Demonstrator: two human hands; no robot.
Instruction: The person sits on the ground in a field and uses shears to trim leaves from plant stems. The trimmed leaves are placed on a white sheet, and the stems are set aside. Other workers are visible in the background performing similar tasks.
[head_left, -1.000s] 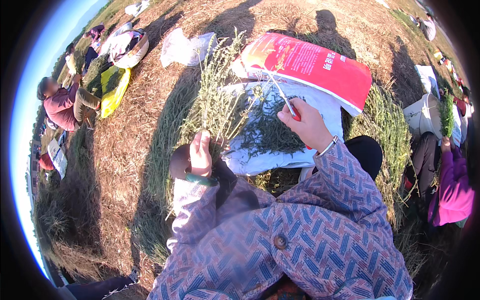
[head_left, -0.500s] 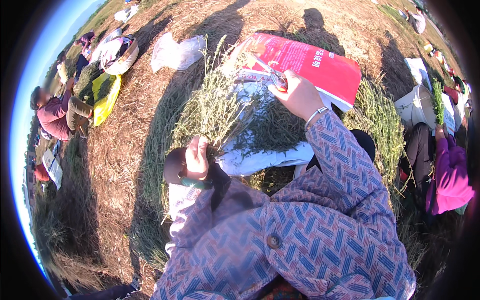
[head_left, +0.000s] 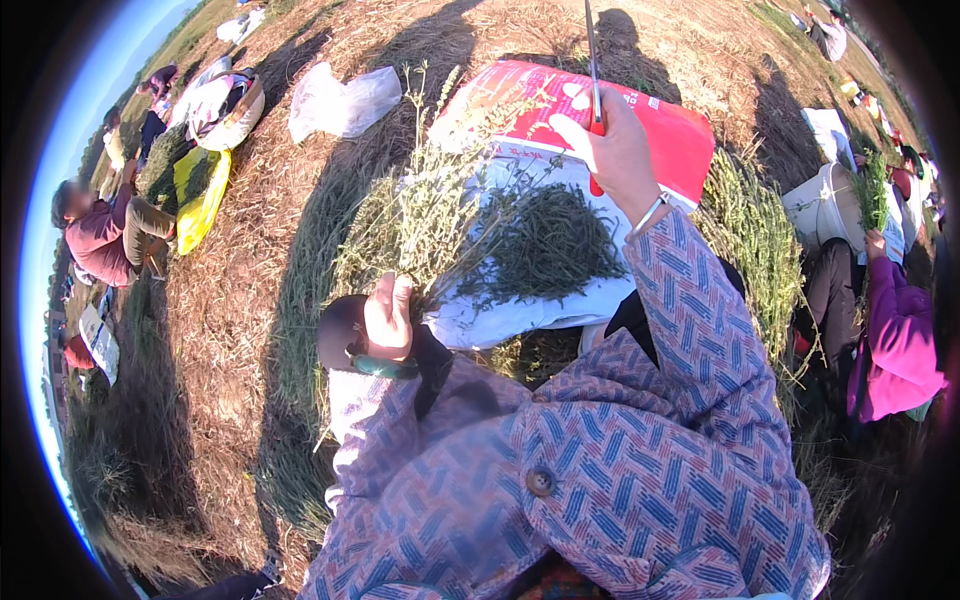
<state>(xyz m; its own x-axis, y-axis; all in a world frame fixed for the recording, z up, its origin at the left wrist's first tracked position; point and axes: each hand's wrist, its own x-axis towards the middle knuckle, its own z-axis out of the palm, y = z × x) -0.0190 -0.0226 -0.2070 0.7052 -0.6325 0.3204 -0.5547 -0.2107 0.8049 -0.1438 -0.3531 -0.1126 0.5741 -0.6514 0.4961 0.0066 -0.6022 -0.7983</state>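
Note:
In my left hand (head_left: 388,315), closed over my left knee, is a bunch of dry green herb stems (head_left: 405,225) with their feathery tops pointing up and away from me. Raised to the right of the bunch, my right hand (head_left: 618,150) grips a pair of scissors (head_left: 593,65) by red handles. Their blades point away from me, apart from the stems; whether they are spread I cannot tell. Below that hand a dark green heap of herb sprigs (head_left: 555,240) lies on a white sack (head_left: 480,325). A red printed part of a sack (head_left: 685,145) lies beyond it.
Long bundles of cut herb (head_left: 310,310) lie left of me, with more herb (head_left: 750,220) on my right. A whitish plastic bag (head_left: 345,102) rests on the straw ahead. At right, a person in purple (head_left: 895,340) holds green stems by a white bucket (head_left: 825,205). Others sit far left.
My right hand has moved slightly right and turned the scissors from pointing toward the bunch to pointing straight away from me. The sprig heap shows more fully. My left hand keeps its hold.

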